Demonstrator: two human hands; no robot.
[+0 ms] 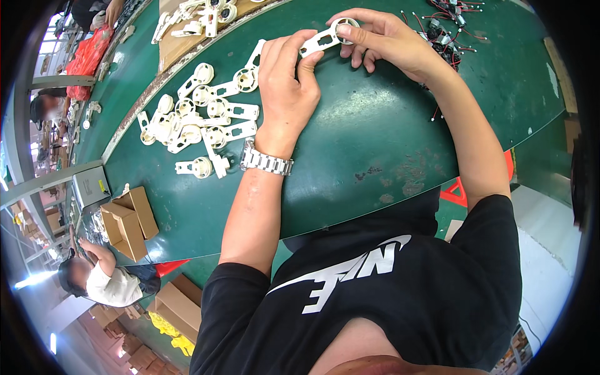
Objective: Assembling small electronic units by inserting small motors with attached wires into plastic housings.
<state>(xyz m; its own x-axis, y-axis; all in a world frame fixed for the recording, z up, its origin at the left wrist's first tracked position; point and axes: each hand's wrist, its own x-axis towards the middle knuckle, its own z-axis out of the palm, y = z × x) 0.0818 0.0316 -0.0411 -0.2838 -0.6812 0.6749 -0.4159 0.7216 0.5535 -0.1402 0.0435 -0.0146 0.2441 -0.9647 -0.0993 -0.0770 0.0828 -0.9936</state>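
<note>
A white plastic housing (325, 41) with a round ring at one end and cut-outs along its arm is held up over the green table. My left hand (289, 78) pinches its narrow end between thumb and fingers. My right hand (381, 39) grips the ring end, with the thumb pressed at the ring and the lower fingers curled beneath. Left of my left wrist lies a loose pile of similar white plastic housings (187, 119), some overlapping. Beyond my right hand sits a cluster of small black motors with red wires (445, 40).
More white parts (199, 17) lie on a cardboard sheet (172, 53) at the far left. Small cardboard boxes (128, 226) stand at the table's left end. A person in a white shirt (112, 284) sits there. Another person's hand (114, 11) is near a red bag (87, 59).
</note>
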